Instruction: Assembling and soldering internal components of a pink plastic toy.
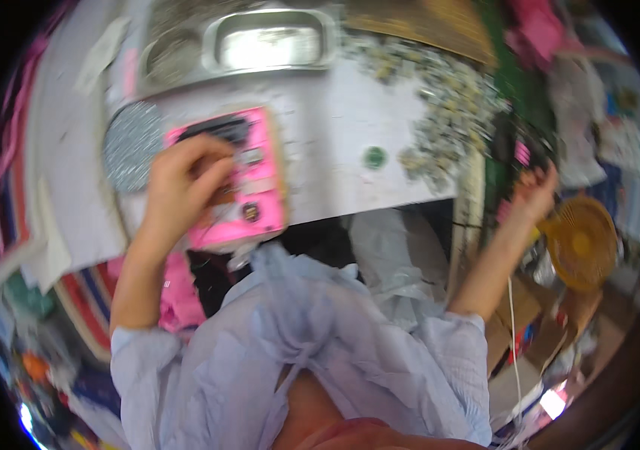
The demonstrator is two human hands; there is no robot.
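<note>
My left hand [183, 178] bends over a pink fixture [266, 142] on the white table. Its thumb and fingers are drawn together in a pinch; what they hold, if anything, is hidden. Black bars [222, 129] lie along the fixture's far end, and small metal pieces [251, 157] sit in its slots. A round tray of silvery pins or wires [134, 146] is left of this hand. Off the table's right edge, my right hand [536, 195] is stretched out with curled, blurred fingers. It is beside a dark object with a pink patch [522, 153]; I cannot make out what it grips.
A steel tray [327, 41] stands at the far side. Many small metal-and-yellow parts [451, 112] are heaped at the right, and a green round piece [374, 157] lies nearer the middle. An orange basket [581, 244] and cardboard boxes [519, 307] are below the right arm.
</note>
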